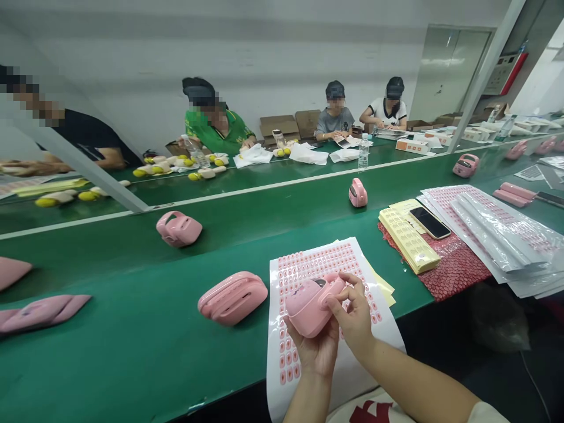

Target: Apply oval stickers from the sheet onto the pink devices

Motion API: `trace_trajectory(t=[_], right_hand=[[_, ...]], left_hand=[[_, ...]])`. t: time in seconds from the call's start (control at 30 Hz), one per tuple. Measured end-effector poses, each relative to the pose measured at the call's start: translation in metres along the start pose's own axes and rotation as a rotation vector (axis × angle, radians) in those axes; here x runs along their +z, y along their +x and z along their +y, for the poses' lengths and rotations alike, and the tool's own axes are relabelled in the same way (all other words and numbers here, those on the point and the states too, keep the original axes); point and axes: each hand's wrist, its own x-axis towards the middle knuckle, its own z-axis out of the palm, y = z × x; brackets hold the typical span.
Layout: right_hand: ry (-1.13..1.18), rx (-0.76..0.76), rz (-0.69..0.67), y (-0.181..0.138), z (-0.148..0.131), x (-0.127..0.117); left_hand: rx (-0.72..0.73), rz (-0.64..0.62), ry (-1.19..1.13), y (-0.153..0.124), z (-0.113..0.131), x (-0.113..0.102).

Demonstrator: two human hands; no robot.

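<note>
1. Pink is the colour in our hands: a pink rounded plastic casing [308, 305], held just above the near edge of the green bench [132, 352].
2. Our left hand [315, 346] cups it from below, its grip closed around the underside.
3. Our right hand [355, 314] comes in from the right, thumb and fingertips pinched together on the casing's upper right edge.
4. Directly under the casing lies a white sheet of small pink oval stickers [308, 258], its near end hanging over the bench edge.
5. Just left of the sheet, a second pink casing [232, 298] lies on its side. A third pink casing [178, 228] sits further back on the left, well apart from it.
6. To the right, a black phone [429, 222] rests on a stack of pale yellow sheets [409, 239].
7. Across the bench, other people sit working. A clear plastic bottle [363, 151] stands upright on their side.
</note>
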Motion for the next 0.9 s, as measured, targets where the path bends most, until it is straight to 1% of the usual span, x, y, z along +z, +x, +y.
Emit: trace_trajectory(t=[0.1, 0.23, 0.3, 0.33, 0.4, 0.47, 0.53, 0.67, 0.8, 0.87, 0.9], right_hand=[[-0.096, -0.131, -0.004, 0.001, 0.000, -0.001], [-0.302, -0.460, 0.013, 0.005, 0.004, -0.007], [-0.415, -0.587, -0.023, 0.008, 0.008, -0.012], [-0.465, -0.613, -0.052, 0.009, 0.009, -0.014], [-0.511, -0.607, -0.090, 0.010, 0.010, -0.017], [-0.464, -0.559, -0.090, 0.011, 0.009, -0.017], [-0.382, -0.474, -0.109, 0.011, 0.006, -0.015], [-0.257, -0.256, -0.225, 0.010, 0.003, -0.009], [-0.145, -0.159, -0.255, 0.006, 0.019, -0.014], [-0.160, -0.144, -0.273, -0.002, 0.033, -0.024], [-0.199, -0.151, -0.309, -0.008, 0.040, -0.030]], left_hand=[[-0.003, 0.000, -0.003, 0.000, 0.000, 0.002], [-0.016, -0.024, -0.001, 0.000, -0.001, 0.004], [-0.032, -0.052, -0.005, -0.001, 0.000, 0.004], [-0.039, -0.066, -0.008, -0.001, 0.001, 0.004], [-0.053, -0.098, -0.006, -0.002, 0.002, 0.003], [-0.065, -0.121, 0.007, -0.003, 0.002, 0.002], [-0.078, -0.134, 0.018, -0.004, 0.001, 0.001], [-0.070, -0.127, 0.010, -0.007, -0.004, -0.001], [-0.018, -0.083, 0.047, -0.012, -0.001, -0.005], [0.005, -0.057, 0.073, -0.014, 0.005, -0.006], [0.018, -0.036, 0.082, -0.015, 0.009, -0.007]])
